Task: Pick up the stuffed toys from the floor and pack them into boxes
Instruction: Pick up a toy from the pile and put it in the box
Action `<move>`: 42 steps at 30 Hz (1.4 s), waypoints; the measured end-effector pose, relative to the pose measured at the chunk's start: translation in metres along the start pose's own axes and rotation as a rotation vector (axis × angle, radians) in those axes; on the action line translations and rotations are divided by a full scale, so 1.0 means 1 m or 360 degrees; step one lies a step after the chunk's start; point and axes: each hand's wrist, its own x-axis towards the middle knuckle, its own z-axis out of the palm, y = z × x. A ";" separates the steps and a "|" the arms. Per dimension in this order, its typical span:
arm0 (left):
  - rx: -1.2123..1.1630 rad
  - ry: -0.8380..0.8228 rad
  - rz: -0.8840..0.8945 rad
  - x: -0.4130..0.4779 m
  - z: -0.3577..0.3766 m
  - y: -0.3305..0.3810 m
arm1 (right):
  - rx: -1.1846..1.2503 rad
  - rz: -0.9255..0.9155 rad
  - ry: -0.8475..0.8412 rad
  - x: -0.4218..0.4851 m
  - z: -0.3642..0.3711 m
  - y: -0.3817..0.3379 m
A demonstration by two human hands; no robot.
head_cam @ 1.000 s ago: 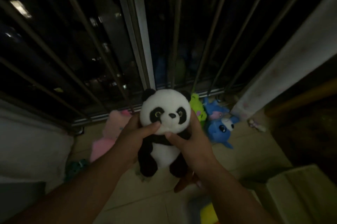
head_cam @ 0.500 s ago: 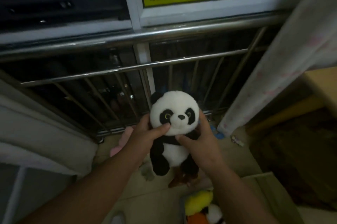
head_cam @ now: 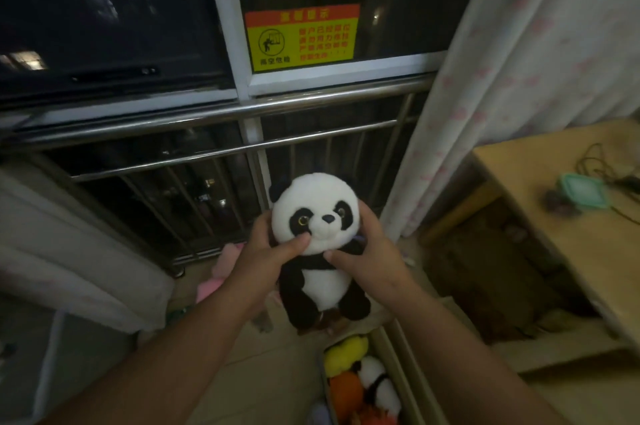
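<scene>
A black-and-white panda toy (head_cam: 317, 248) hangs upright in the air, facing me, in front of a window railing. My left hand (head_cam: 265, 256) grips its left side with the thumb under its cheek. My right hand (head_cam: 372, 258) holds its right side at the neck. Below, an open cardboard box (head_cam: 391, 369) holds a yellow toy (head_cam: 344, 353), an orange toy (head_cam: 346, 390) and a small panda (head_cam: 379, 383). A pink toy (head_cam: 218, 272) lies on the floor behind my left hand, partly hidden.
A steel railing (head_cam: 221, 113) and a dark window with a yellow warning sticker (head_cam: 301, 36) stand ahead. A flowered curtain (head_cam: 512, 54) hangs at the right above a wooden desk (head_cam: 568, 241) with cables. A pale fabric-covered surface (head_cam: 69, 251) is at the left.
The view has tilted up from the floor to the window. The panda has stayed in both hands and moved slightly right, over the near box; the blue and green floor toys have left view.
</scene>
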 end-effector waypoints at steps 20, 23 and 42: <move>0.0180 -0.0422 -0.0011 -0.168 0.013 -0.033 | -0.0016 0.0077 0.0370 -0.222 0.000 -0.019; 0.0234 -0.0423 0.0007 -0.180 0.027 -0.033 | -0.0057 0.0103 0.0393 -0.237 -0.012 -0.020; 0.0238 -0.0135 -0.0056 -0.167 0.141 -0.072 | -0.0125 0.0414 0.0292 -0.236 -0.115 0.040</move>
